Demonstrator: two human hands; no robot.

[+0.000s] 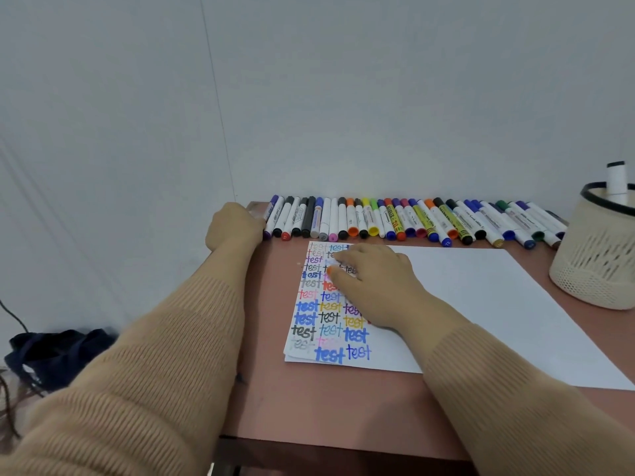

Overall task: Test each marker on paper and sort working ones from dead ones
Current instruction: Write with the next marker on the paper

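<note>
On the bench (pixel 343 407), the cream mesh basket (pixel 591 269) at the right is holding one white marker (pixel 616 182), standing upright. The row of markers (pixel 412 221) is lying along the wall, long axes pointing away from the person. The left hand (pixel 233 225) is resting at the row's left end; I cannot tell its grip, as the fingers are hidden. The right hand (pixel 374 283) is curling on the paper (pixel 498 304), pinching an orange marker (pixel 330 269), only its end showing.
</note>
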